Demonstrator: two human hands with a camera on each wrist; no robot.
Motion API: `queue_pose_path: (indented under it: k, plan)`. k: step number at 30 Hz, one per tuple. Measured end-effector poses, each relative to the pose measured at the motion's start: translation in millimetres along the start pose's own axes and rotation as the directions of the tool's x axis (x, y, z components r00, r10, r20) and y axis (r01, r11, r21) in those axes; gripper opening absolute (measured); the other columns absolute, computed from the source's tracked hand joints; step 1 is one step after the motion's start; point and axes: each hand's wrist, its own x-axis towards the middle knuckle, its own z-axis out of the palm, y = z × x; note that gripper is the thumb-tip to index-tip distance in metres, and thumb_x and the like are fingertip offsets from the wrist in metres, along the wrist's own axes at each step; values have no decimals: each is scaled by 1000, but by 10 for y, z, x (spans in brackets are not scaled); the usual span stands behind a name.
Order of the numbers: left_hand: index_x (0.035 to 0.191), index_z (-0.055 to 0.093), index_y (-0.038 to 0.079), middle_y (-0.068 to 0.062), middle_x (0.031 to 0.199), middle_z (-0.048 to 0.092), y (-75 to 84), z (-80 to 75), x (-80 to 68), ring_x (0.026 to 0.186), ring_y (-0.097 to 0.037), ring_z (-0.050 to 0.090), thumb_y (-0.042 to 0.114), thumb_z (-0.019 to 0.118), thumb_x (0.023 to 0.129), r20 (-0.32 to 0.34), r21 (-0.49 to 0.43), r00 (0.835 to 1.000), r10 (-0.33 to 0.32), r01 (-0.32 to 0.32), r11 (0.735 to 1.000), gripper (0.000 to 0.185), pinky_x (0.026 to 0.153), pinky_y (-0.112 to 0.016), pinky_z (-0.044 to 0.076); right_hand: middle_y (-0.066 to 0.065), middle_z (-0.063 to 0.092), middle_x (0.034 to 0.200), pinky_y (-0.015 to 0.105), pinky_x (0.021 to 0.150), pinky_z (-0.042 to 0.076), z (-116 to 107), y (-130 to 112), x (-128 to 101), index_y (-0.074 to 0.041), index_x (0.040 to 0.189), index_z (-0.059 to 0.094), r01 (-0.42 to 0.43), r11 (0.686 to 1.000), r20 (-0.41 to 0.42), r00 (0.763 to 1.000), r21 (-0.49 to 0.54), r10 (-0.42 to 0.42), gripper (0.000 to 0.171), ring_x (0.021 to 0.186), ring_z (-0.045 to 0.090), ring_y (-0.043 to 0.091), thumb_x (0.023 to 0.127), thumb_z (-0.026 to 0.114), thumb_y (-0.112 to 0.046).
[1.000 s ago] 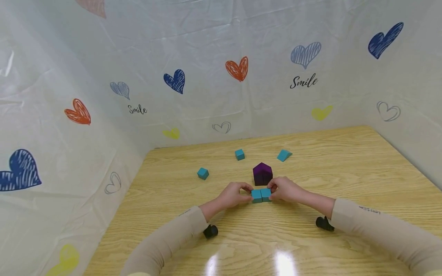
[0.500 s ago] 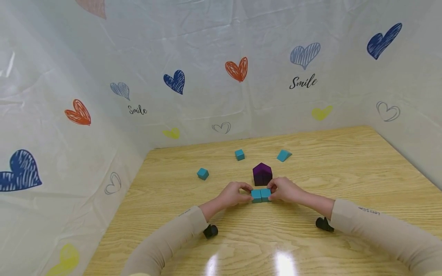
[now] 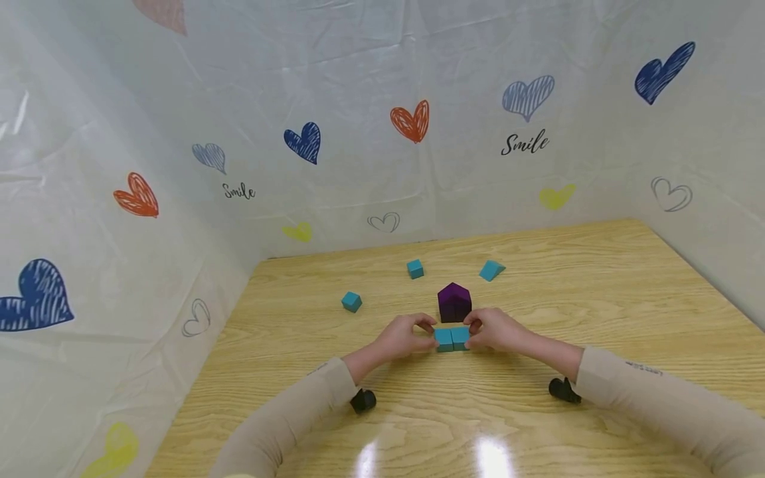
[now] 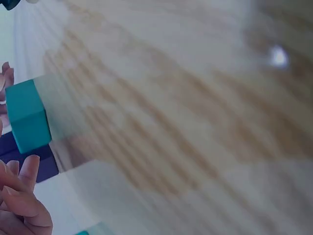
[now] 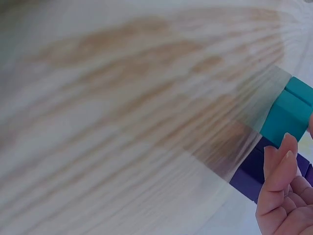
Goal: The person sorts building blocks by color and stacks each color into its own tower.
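Note:
Two blue cubes, a left cube [image 3: 443,339] and a right cube [image 3: 460,337], lie side by side on the wooden table in the head view. My left hand [image 3: 403,336] holds the outer end of the left cube, thumb near its front corner and index finger near its far corner. Mirroring it, my right hand [image 3: 497,329] grips the right cube, its thumb overlapping the front face. Just behind stands a dark purple block structure [image 3: 454,303] with a peaked outline. Both wrist views show curled fingers by the teal-looking cubes [image 4: 30,117], with purple blocks [image 5: 252,169] beyond.
Another blue cube [image 3: 352,302] sits at the left, and one more cube [image 3: 415,269] farther back. A blue triangular block [image 3: 492,270] lies at the back right. White sheeting [image 3: 358,186] printed with hearts borders the wooden table [image 3: 287,332].

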Motion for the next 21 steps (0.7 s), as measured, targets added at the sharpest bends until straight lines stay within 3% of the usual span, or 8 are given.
queue_pose_path:
  k: [3,6,10,13,18,21]
  plan:
    - [115,60,11,1,101,65,-31,-82,6,103,-19,55,26,68,83,-30,-10,999,-12,11,1000,36,88,-35,43,8,63,85,26,63,46,-23,15,-6,9,105,59,3,1000,6,1000,17,-3,41,78,57,18,73,75,-11]
    - [116,59,7,-4,104,64,-82,-207,38,103,-24,55,23,65,86,-109,-15,994,-20,18,1000,35,84,-36,45,8,63,87,27,64,47,-40,26,-14,9,106,59,2,999,12,1000,41,-2,41,81,57,19,74,74,-10]
    - [120,56,3,-10,107,63,-156,-397,126,95,-27,58,16,62,88,-245,-42,967,-72,64,997,36,73,-32,47,8,63,89,29,67,49,-48,47,-18,9,106,59,9,999,12,1000,37,-10,40,84,58,21,75,74,-12]
    - [126,52,3,-12,112,60,-203,-518,225,86,-26,59,13,61,88,-310,-99,941,-135,109,989,41,66,-30,49,8,64,89,29,67,49,-46,61,-20,9,106,59,10,1000,13,1000,24,-11,41,84,58,21,76,74,-14]
    - [134,45,4,-14,121,54,-215,-618,415,89,-26,59,14,61,88,-349,-201,907,-235,172,964,49,71,-32,51,8,63,88,28,66,48,-39,63,-18,10,106,60,16,1000,12,1000,25,-16,41,82,57,20,75,74,-13]
    - [137,41,4,-15,128,50,-227,-615,533,96,-29,59,15,61,88,-338,-273,897,-285,196,942,54,75,-33,51,7,64,87,28,67,48,-24,52,-6,10,105,60,25,999,6,1000,28,-25,40,82,57,20,75,74,-12]
